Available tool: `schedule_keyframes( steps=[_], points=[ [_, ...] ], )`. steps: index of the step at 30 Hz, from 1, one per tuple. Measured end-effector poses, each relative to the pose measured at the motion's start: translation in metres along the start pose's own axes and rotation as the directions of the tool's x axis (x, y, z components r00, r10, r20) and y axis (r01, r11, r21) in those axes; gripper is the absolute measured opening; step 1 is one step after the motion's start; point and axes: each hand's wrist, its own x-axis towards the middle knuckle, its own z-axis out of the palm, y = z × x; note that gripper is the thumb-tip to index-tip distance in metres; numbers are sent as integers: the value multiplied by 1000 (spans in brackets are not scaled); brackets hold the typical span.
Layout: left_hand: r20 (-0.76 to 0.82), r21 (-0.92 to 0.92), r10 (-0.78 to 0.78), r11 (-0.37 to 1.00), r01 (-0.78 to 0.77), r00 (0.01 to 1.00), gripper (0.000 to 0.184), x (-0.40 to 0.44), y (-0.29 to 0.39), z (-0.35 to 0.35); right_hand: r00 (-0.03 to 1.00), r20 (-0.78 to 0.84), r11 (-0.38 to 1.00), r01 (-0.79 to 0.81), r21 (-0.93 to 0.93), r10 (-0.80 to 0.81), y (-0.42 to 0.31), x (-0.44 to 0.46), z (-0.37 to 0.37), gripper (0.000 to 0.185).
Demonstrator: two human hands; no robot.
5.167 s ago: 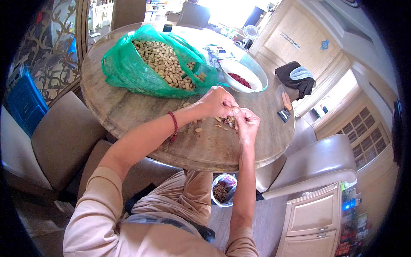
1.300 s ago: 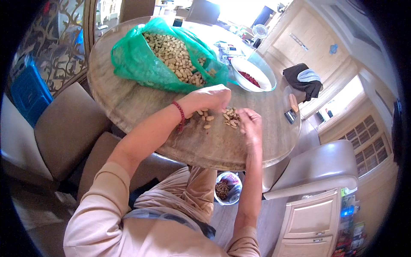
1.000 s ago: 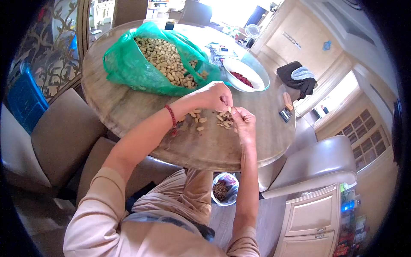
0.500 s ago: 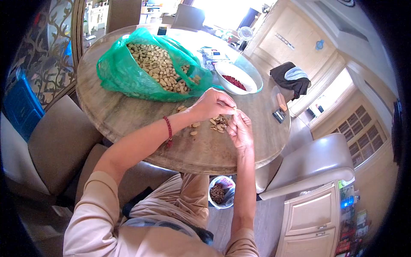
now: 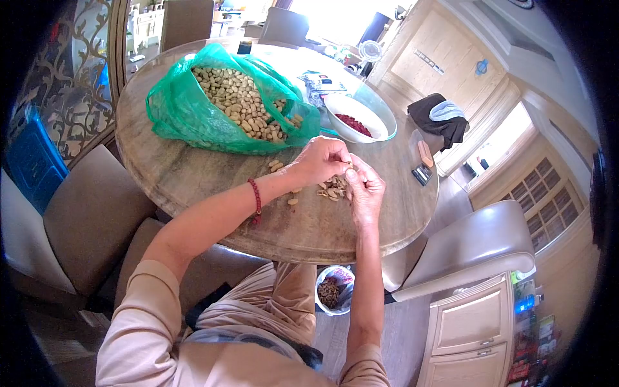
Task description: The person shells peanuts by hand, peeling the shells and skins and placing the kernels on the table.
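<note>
Over the table's near half, my left hand [image 5: 321, 160] and my right hand [image 5: 366, 192] meet with fingertips pinched together on a small peanut [image 5: 349, 167], mostly hidden by the fingers. Beneath them lies a small pile of broken shells [image 5: 334, 187]. A few whole peanuts [image 5: 276, 166] are scattered near my left wrist. Just beyond, a green plastic bag [image 5: 174, 122] gapes wide, full of unshelled peanuts [image 5: 235, 97]. A white bowl [image 5: 377, 115] holding red-skinned kernels [image 5: 353, 124] stands behind my right hand.
The round table [image 5: 258, 222] has its edge close to my body. On the floor below is a lined bin [image 5: 348, 300] with shells inside. A dark flat object [image 5: 422, 174] lies near the right rim. Chairs [image 5: 474, 242] surround the table.
My right hand has turned, its fingers now extending up toward the left fingertips. My left hand has shifted slightly down. The bag and bowl stay in place.
</note>
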Motion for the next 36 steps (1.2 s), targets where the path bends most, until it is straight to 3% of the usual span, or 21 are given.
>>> schedule_keyframes(
  steps=[5,7,9,13,19,28,30,36],
  points=[
    [-12,-100,-40,994,39,999,3,-1,6,2,1000,-21,999,14,-45,-15,-1,-1,0,28],
    [-8,-157,-71,985,69,997,3,-1,15,4,998,-54,997,-26,74,30,-7,-1,4,25],
    [-60,-355,-147,928,117,987,6,-2,21,7,998,-56,995,0,101,6,-5,0,1,23],
    [-8,-308,-173,937,163,985,13,-1,17,5,996,-92,997,26,68,-19,1,2,-2,19],
    [-18,-329,-111,939,99,994,17,-1,13,7,996,-84,999,18,32,-15,-1,2,-2,19],
    [-38,-108,-33,994,29,999,10,-3,11,6,995,-95,998,-24,53,29,0,1,-3,21],
    [-129,162,76,985,-54,989,9,-4,12,9,994,-102,999,-22,46,26,0,0,-1,21],
    [-101,158,49,987,-32,994,16,-5,12,8,997,-76,997,-8,-71,3,2,1,-5,16]
  ],
)
